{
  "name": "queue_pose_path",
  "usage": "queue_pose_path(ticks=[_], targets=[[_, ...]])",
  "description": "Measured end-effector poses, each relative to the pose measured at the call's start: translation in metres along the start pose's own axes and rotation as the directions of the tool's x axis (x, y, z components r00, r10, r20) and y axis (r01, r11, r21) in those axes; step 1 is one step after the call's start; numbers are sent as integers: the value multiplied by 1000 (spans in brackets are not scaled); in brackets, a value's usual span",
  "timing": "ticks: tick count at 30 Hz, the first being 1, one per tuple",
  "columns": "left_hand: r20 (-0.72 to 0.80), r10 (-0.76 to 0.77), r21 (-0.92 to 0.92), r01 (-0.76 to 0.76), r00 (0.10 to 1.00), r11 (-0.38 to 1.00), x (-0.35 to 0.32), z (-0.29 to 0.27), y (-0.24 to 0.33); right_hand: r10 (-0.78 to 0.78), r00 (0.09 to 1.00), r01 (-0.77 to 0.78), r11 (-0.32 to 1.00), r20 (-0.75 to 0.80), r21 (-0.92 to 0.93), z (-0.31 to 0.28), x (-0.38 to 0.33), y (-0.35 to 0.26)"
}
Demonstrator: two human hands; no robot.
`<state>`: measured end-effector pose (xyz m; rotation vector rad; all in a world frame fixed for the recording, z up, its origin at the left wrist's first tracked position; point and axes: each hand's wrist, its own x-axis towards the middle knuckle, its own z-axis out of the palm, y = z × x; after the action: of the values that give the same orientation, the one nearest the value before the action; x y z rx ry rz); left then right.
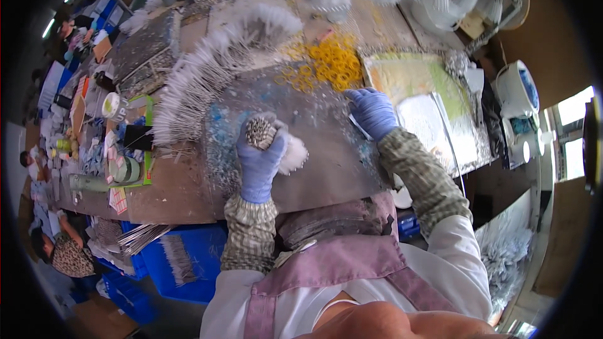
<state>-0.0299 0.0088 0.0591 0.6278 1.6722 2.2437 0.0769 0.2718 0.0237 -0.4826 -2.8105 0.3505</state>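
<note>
My left hand (260, 160), in a blue glove, is closed around a bundle of thin rods with white tips (276, 144), held upright over a grey metal sheet (326, 150) on the workbench. The rod ends show as a speckled round face above my fist. Over at the sheet's right edge my right hand (372, 112), also gloved in blue, rests flat with fingers together, touching small pieces there. What lies under its palm is hidden.
A long fanned row of white-tipped rods (207, 75) curves along the left of the sheet. Yellow rubber bands (330, 63) lie in a heap behind it. Blue bins (182, 257) stand below the bench edge. Other people sit at far left (66, 251).
</note>
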Motion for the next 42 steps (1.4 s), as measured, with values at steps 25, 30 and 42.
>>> queue_pose_path(ticks=[25, 30, 42], targets=[[-38, 147, -34, -148, 988, 988, 35, -44, 37, -490, 718, 242, 842, -494, -482, -313, 135, -9], [-27, 215, 27, -215, 976, 976, 42, -48, 36, 139, 976, -202, 863, -166, -464, -369, 203, 49], [-64, 193, -22, -195, 979, 981, 62, -49, 34, 116, 988, -117, 993, -98, -6, -346, 316, 230]])
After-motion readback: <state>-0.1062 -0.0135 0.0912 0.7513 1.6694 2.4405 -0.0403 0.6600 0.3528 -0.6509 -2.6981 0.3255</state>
